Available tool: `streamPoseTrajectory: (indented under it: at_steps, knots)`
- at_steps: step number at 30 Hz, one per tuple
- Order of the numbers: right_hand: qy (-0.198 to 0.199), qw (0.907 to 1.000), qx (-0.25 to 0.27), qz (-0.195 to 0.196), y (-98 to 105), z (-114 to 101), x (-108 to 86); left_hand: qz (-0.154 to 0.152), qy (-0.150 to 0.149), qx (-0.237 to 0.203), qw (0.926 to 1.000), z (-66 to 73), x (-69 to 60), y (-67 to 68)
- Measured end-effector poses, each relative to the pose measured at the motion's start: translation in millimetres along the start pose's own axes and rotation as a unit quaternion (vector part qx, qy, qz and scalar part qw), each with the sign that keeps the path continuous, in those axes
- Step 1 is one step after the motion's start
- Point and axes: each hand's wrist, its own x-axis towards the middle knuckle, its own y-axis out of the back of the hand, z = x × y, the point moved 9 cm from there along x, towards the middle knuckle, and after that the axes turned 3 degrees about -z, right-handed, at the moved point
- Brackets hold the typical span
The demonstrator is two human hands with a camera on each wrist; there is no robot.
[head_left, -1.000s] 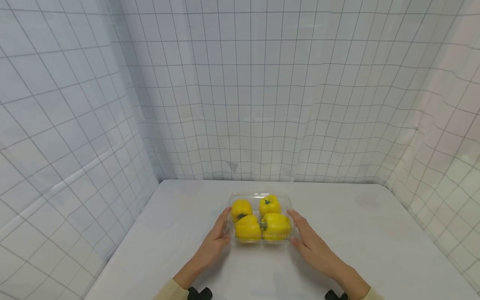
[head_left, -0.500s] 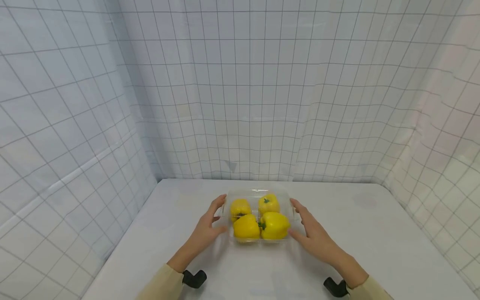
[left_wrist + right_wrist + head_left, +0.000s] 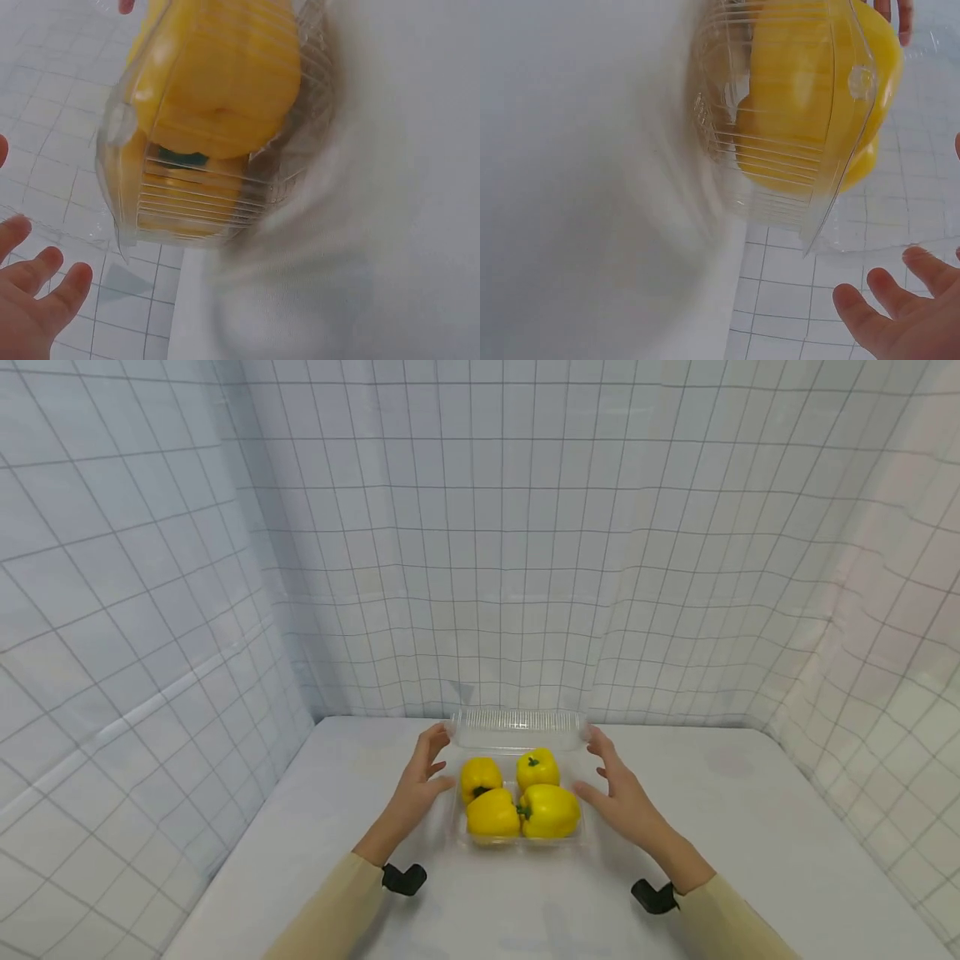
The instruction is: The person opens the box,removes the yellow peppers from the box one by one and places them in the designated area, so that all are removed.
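Note:
A clear plastic clamshell container [image 3: 521,841] stands on the table with its lid [image 3: 520,729] tilted up and back. In its base lie several yellow bell peppers [image 3: 551,812] with green stems. My left hand [image 3: 412,787] is at the left side, its fingertips by the lid's left edge. On the opposite side, my right hand [image 3: 628,802] has its fingertips at the lid's right edge. Both hands have spread, relaxed fingers. The wrist views show the ribbed container side [image 3: 202,206] close up, beside the left fingers [image 3: 67,296] and right fingers [image 3: 855,311].
A white table [image 3: 517,910] carries the container near its far edge. Gridded white curtains [image 3: 517,568] hang behind and on both sides. Each wrist wears a black device [image 3: 405,880] near the beige sleeve [image 3: 330,906].
The lid has swung up and back, away from over the peppers. Both hands have moved up and farther from me along the container's sides. The peppers have stayed in place.

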Motion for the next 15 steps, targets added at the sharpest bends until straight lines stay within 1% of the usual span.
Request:
streamPoseTrajectory:
  at_steps: [1,2,6,8,11,15]
  knots:
    - [-0.004,1.0,0.005,-0.001,-0.5,1.9,2.7,-0.001,0.002,0.0,1.0,-1.5,2.3,0.2]
    - [-0.008,0.9999,0.008,-0.004,-1.6,3.8,5.4,-0.002,0.005,0.001,1.0,-7.0,5.2,0.5]
    - [-0.017,0.9993,0.025,-0.022,-9.1,12.9,15.4,0.003,0.018,0.01,0.9998,-37.1,16.2,1.3]
    - [-0.023,0.9988,0.028,-0.032,-12.7,17.6,18.7,0.007,0.025,0.022,0.9994,-53.3,21.5,1.0]
    - [-0.025,0.9986,0.03,-0.037,-15.4,23.3,21.7,0.007,0.032,0.038,0.9987,-65.2,25.6,-0.9]
    - [-0.023,0.9985,0.026,-0.042,-16.7,29.9,25.0,0.012,0.033,0.041,0.9985,-71.5,27.9,-1.7]
